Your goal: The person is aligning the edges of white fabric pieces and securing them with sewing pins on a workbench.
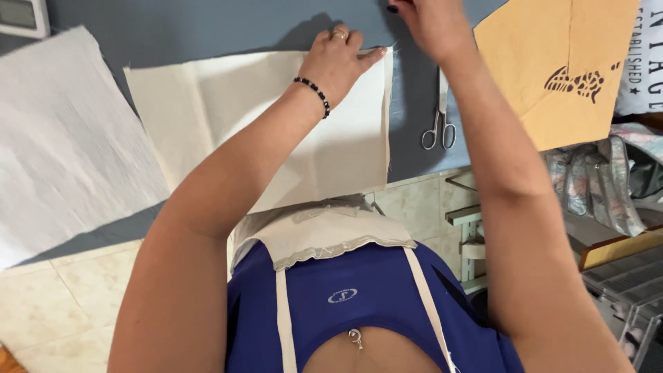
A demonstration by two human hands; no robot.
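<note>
Cream fabric panel (276, 124) lies flat at frame centre, left hand (338, 62) spread on it, right hand (431, 21) pinching its upper corner; scissors (440, 117) unused alongside.

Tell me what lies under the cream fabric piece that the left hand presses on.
The cream fabric piece lies flat on a blue-grey table, which shows around its edges. The left hand rests on its top right corner. Whatever else lies beneath the fabric is covered.
</note>
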